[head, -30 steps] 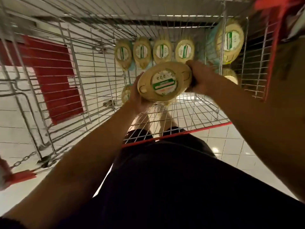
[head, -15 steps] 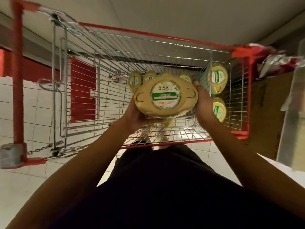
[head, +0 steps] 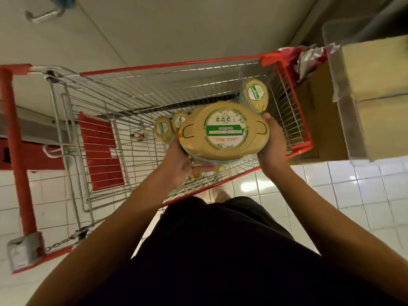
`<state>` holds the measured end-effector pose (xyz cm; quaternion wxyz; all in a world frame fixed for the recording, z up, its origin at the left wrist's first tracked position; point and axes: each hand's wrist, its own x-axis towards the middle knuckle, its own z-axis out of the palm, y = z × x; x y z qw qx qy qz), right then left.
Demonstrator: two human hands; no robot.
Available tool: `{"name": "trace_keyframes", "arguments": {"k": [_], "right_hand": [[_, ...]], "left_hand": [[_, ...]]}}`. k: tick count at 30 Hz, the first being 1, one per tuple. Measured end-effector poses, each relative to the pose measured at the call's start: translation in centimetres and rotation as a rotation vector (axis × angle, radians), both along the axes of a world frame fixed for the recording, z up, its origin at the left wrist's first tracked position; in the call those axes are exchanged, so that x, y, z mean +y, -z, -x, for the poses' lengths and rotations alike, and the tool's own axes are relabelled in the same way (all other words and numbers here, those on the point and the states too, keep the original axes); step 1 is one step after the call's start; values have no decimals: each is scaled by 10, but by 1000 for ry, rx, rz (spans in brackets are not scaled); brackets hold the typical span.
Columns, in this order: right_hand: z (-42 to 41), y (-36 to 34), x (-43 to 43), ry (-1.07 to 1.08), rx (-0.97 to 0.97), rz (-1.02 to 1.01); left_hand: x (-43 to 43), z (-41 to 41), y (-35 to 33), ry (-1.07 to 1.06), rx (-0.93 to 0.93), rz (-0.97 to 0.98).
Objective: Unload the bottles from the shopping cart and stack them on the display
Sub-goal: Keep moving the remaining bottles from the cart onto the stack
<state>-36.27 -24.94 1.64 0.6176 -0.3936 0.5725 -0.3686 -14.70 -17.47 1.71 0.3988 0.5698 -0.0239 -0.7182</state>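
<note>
I hold a bottle [head: 224,131] with an oval tan lid and a green-and-white label above the wire shopping cart [head: 176,89]. My left hand [head: 183,164] grips its left underside and my right hand [head: 272,144] clasps its right side. Only the lid and a strip of its pale body show. More bottles with the same lids stand in the cart: two [head: 163,129] just left of the held one, partly hidden behind it, and one [head: 256,93] near the cart's right wall.
The cart has red rim edges and a red handle [head: 15,151] at the left, with a red child-seat flap [head: 100,153]. A cardboard box [head: 318,120] and a clear-fronted display [head: 364,96] stand at the right. White tiled floor [head: 353,195] lies below.
Both hands have lifted the bottle up out of the cart and a little to the right. My view has pulled back, showing more of the cart and the display at the right.
</note>
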Motion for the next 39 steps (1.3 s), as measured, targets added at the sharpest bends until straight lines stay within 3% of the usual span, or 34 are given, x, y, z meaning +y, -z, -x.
{"name": "trace_keyframes", "arguments": {"k": [2, 6, 11, 16, 19, 24, 28, 39], "right_hand": [[4, -4, 13, 35, 64, 15], [41, -11, 69, 308, 37, -11], [101, -26, 124, 582, 209, -52], [169, -41, 173, 882, 86, -24], [222, -46, 190, 910, 173, 22], [317, -36, 221, 993, 40, 34], [385, -40, 226, 980, 64, -6], [485, -47, 175, 988, -85, 75]], "left_hand": [[4, 2, 0, 19, 8, -7], [13, 32, -1, 193, 26, 6], [21, 99, -14, 436, 18, 20], [30, 187, -24, 662, -5, 79], [36, 245, -26, 756, -5, 111], [53, 342, -29, 830, -14, 127], [65, 405, -29, 819, 14, 139], [14, 498, -35, 869, 1, 267]]}}
